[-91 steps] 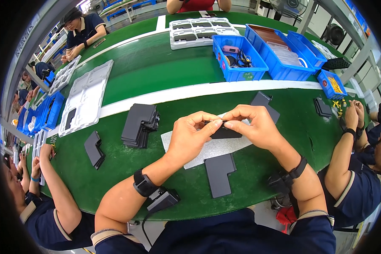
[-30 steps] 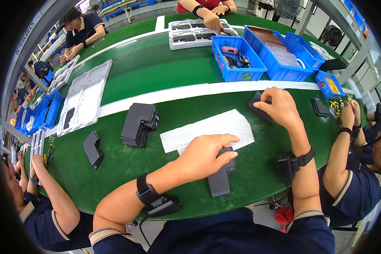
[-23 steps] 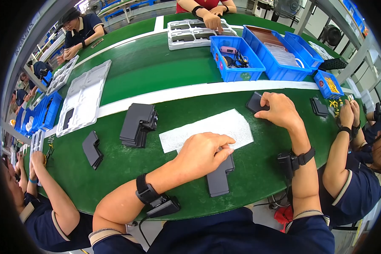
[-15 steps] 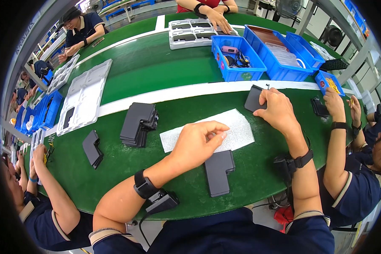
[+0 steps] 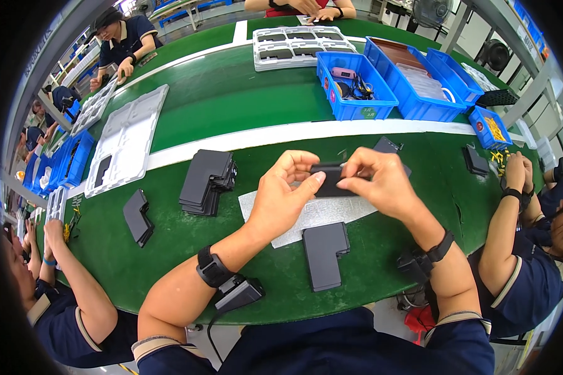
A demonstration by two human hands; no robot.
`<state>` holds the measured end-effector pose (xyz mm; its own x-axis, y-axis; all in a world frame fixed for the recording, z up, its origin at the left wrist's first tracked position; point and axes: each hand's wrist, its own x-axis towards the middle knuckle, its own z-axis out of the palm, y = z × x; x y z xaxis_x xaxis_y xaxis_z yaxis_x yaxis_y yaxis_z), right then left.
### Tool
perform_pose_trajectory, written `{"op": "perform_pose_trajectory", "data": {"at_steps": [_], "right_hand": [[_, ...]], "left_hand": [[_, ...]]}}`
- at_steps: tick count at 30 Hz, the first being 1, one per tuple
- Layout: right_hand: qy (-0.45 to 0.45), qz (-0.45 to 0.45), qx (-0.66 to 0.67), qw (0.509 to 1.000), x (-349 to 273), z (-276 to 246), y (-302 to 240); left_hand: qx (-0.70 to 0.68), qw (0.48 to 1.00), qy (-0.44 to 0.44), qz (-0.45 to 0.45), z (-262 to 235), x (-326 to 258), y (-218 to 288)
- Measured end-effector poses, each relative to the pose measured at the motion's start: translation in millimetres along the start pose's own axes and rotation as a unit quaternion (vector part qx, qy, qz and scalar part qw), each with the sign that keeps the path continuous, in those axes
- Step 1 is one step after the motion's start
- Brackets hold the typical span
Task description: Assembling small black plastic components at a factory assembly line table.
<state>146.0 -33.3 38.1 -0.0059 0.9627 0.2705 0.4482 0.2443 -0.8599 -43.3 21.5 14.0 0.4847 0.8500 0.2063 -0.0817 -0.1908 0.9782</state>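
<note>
Above a white sheet, I hold a flat black part between both hands, slightly blurred by motion. My left hand is closed with thumb and fingers on its left end. The fingers of my right hand pinch its right side. Behind my right hand, more dark flat parts lie partly hidden. Nearer to me is a small stack of L-shaped black parts, touching the sheet's near edge. Left of the sheet stands a taller stack of L-shaped parts, with a smaller pile farther left.
Blue bins with cables and plastic pieces stand at the back right. White moulded trays lie at the left, another tray at the back. A small blue bin holds yellow pieces. Co-workers sit on both sides and across.
My right hand has moved left from the dark parts near the back and now has a flat black part over the sheet. My left hand has closed on its other end.
</note>
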Motion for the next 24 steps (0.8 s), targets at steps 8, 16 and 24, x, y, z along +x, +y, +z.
{"op": "perform_pose_trajectory", "data": {"at_steps": [8, 16, 24], "right_hand": [[0.063, -0.024, 0.003, 0.998, 1.6, 5.1, -4.4], [0.088, -0.122, -0.082, 0.985, -0.1, 4.8, -11.3], [0.111, -0.109, -0.038, 0.987, -1.5, 10.6, -6.9]], "left_hand": [[-0.064, 0.995, -0.042, -0.061, -2.7, -1.8, 2.7], [-0.057, 0.996, -0.034, -0.063, -1.3, -1.6, 3.7], [-0.063, 0.996, -0.020, -0.068, 1.5, -2.2, 4.8]]}}
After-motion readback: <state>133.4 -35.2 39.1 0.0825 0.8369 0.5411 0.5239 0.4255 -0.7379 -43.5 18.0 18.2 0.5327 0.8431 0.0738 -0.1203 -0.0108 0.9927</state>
